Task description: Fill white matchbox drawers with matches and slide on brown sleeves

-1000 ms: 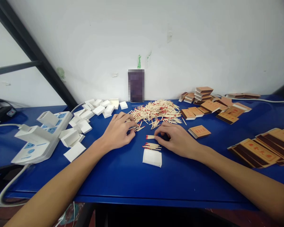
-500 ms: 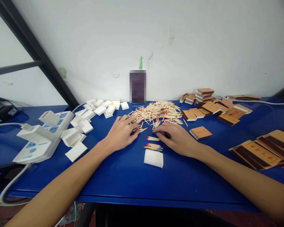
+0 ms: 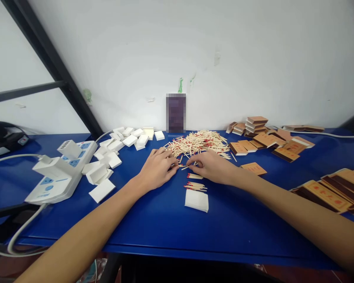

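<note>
A heap of red-tipped matchsticks (image 3: 199,142) lies in front of both hands on the blue table (image 3: 153,220). My left hand (image 3: 161,169) has its thumb and fingers pinched on a few matchsticks, whose ends stick out to the right. Facing it, my right hand (image 3: 214,168) has thumb and forefinger closed at those matchsticks; the exact grip is partly hidden. Below the right hand lie two small rows of matchsticks, a nearer row (image 3: 196,186) and a farther row (image 3: 195,176). Just in front of them sits a white matchbox tray (image 3: 196,200).
White matchbox trays (image 3: 113,146) are scattered at the left, beside a power strip (image 3: 61,182) with cables. Orange matchbox sleeves (image 3: 264,138) are piled at the back right, with more sleeves (image 3: 332,192) at the right edge. A blurred dark panel (image 3: 176,113) stands against the wall.
My right hand has moved left and its fingertips now meet the matchsticks at my left hand. The view has shifted slightly. The rows and white tray lie as before.
</note>
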Tool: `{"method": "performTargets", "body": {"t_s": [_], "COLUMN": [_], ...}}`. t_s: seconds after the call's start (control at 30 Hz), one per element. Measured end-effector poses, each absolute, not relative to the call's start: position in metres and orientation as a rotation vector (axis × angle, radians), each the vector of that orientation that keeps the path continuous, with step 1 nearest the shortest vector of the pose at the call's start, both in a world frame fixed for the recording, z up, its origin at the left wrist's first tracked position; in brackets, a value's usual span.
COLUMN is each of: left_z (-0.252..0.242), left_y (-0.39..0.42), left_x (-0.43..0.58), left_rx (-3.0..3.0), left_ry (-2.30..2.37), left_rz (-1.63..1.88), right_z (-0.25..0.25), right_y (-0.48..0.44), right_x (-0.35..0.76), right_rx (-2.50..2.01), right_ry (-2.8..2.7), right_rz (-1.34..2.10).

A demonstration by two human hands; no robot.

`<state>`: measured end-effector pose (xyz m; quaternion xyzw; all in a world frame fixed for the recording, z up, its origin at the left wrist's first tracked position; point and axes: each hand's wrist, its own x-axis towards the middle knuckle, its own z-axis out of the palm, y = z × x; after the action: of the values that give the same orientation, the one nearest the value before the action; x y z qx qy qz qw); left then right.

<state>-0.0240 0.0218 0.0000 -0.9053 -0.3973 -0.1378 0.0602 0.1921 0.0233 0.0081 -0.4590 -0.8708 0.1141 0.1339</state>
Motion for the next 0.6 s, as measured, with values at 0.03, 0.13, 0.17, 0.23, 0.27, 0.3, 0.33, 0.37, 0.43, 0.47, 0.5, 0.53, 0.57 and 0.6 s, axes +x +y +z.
{"method": "performTargets", "body": {"t_s": [0.03,0.13,0.17,0.23,0.27,0.3,0.33,0.37,0.43,0.47,0.5,0.53,0.57,0.6], "left_z": [0.0,-0.001,-0.001,-0.001,-0.002,-0.002,-0.001,-0.001,-0.001,-0.001,-0.001,-0.001,-0.001,-0.001], "left_y": [0.023,0.025,0.025,0.025,0.024,0.023,0.022,0.021,0.017,0.016,0.014,0.013,0.012,0.012], "left_x": [-0.025,-0.027,-0.027,-0.027,-0.027,-0.027,-0.026,-0.025,-0.023,-0.022,-0.02,-0.019,-0.018,-0.017], "left_rx": [-2.731,-2.711,-2.708,-2.705,-2.704,-2.703,-2.705,-2.709,-2.722,-2.733,-2.749,-2.767,-2.788,-2.807], "left_ry": [-1.209,-1.215,-1.213,-1.199,-1.186,-1.169,-1.152,-1.137,-1.112,-1.102,-1.091,-1.08,-1.07,-1.065], "left_rz": [-0.409,-0.411,-0.419,-0.434,-0.438,-0.442,-0.444,-0.445,-0.447,-0.446,-0.444,-0.441,-0.437,-0.433], "right_z": [0.007,0.003,0.002,0.0,0.0,0.001,0.002,0.003,0.006,0.007,0.007,0.007,0.005,0.003], "right_y": [0.025,0.029,0.029,0.028,0.026,0.025,0.023,0.02,0.016,0.014,0.012,0.011,0.01,0.009], "right_x": [0.192,0.194,0.195,0.198,0.2,0.202,0.205,0.207,0.211,0.213,0.215,0.217,0.219,0.22], "right_rx": [-1.341,-1.359,-1.345,-1.271,-1.222,-1.182,-1.159,-1.153,-1.181,-1.199,-1.213,-1.219,-1.22,-1.214], "right_ry": [-2.519,-2.52,-2.53,-2.538,-2.525,-2.496,-2.454,-2.4,-2.276,-2.215,-2.16,-2.117,-2.088,-2.078], "right_rz": [0.311,0.288,0.278,0.218,0.18,0.15,0.14,0.156,0.253,0.314,0.374,0.421,0.443,0.442]}}
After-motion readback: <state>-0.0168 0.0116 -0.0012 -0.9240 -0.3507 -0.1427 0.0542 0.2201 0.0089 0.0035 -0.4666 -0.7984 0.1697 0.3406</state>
